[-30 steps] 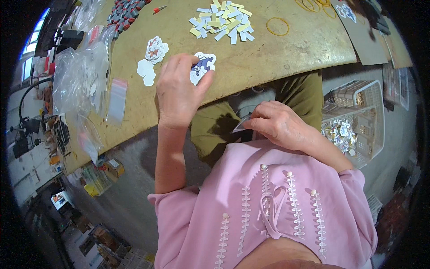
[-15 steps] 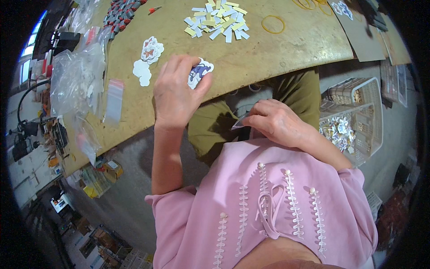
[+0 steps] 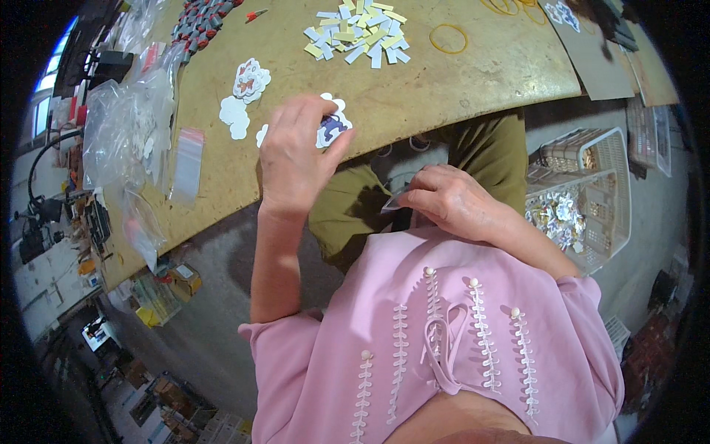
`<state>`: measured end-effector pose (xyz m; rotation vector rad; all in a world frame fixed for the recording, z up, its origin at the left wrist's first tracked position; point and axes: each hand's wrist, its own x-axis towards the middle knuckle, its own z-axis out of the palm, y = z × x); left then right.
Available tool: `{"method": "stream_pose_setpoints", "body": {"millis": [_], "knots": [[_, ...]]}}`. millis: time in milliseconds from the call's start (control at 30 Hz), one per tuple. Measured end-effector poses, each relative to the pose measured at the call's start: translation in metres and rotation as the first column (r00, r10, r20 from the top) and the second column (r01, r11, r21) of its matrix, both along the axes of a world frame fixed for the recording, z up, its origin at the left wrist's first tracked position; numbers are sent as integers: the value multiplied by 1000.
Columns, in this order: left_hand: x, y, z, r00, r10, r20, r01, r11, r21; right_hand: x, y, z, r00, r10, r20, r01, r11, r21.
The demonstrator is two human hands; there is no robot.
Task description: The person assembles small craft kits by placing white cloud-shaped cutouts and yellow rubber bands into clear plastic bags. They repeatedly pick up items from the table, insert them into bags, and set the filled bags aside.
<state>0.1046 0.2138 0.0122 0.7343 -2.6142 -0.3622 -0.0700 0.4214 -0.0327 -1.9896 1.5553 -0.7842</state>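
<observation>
The left hand lies on the counter edge, its fingers pinching a white cloud-shaped sticker with a dark purple figure. The right hand, in the lap, grips a small clear bag. Both hands look placed as half a second ago. Two more cut-outs lie just left; one yellow rubber ring lies farther off.

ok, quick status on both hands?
Left hand: fingers pinching a cloud-shaped sticker on the table.
Right hand: closed on a small clear bag.

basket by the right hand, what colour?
White basket, clearest in the head view.
</observation>
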Motion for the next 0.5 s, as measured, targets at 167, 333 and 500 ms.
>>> {"method": "stream_pose_setpoints", "body": {"millis": [167, 333, 500], "knots": [[9, -3, -4, 986, -128, -111, 139, 985, 104, 1, 1, -4, 1000, 3, -5, -3, 1000, 22], [16, -3, -7, 978, -24, -207, 121, 875, 468, 4, 3, -12, 1000, 5, 14, -6, 999, 47], [16, -10, -7, 976, -52, -210, 138, 895, 424, 3, 1, -10, 1000, -11, -4, 11, 1000, 29]]}}
